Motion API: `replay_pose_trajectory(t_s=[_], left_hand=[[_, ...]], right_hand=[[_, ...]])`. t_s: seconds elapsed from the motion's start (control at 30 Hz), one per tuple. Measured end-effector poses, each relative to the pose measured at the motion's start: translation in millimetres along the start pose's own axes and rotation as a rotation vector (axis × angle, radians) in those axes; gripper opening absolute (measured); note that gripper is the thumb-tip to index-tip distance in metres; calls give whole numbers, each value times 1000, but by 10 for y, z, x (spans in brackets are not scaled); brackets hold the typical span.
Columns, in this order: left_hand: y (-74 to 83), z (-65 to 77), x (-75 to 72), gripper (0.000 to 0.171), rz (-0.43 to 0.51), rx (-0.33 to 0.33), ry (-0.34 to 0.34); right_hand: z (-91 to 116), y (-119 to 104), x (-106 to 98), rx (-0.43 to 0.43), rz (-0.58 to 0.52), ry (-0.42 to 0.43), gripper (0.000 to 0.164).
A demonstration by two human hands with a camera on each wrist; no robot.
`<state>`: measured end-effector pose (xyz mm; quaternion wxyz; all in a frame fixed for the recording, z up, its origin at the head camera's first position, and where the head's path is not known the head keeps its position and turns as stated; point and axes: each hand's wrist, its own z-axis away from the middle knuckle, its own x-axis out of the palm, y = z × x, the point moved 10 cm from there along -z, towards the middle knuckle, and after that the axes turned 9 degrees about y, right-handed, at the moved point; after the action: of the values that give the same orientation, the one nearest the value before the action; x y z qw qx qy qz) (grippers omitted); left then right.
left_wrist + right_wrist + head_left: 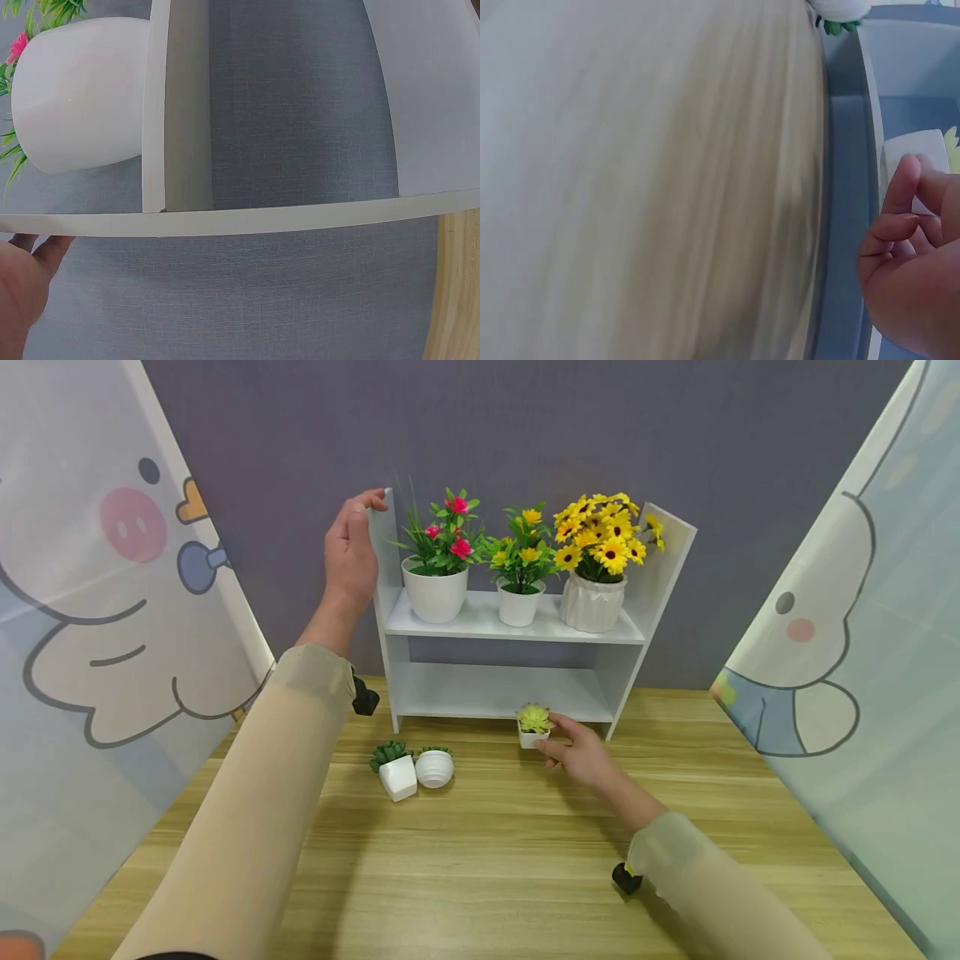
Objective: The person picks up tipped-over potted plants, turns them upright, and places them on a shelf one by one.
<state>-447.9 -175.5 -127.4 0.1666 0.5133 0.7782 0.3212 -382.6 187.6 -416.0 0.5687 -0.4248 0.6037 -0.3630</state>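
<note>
Pinching succulent pot (531, 740) (pt. hidden) w/ R hand (587, 758); L hand (351, 552), unclenched, touches shelf (487, 693).

Shelf unit (660, 581): on tabletop (480, 877), before back wall (525, 427). Upper board (482, 612): three potted flowers in a row, namely left plant (435, 593), middle plant (517, 608), right plant (592, 603). Lower board (495, 689): beneath; small succulent (534, 721) at its front edge, right of centre; right hand (588, 762) at the pot's right. Left hand (352, 547): outside left side panel (385, 547), near the top. Tabletop, front left of unit: tilted succulent (398, 778), second succulent (433, 769) just beside, right.
</note>
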Motion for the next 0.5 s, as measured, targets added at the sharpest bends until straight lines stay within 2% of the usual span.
replay_pose_trajectory(t_s=[0.27, 0.5], left_hand=[[1, 3, -1, 32, -7, -3, -3], [-11, 3, -3, 32, -17, -8, -4]], right_hand=[[-95, 51, -362, 4, -55, 70, 70], [-154, 128, -581, 9, 14, 90, 75]])
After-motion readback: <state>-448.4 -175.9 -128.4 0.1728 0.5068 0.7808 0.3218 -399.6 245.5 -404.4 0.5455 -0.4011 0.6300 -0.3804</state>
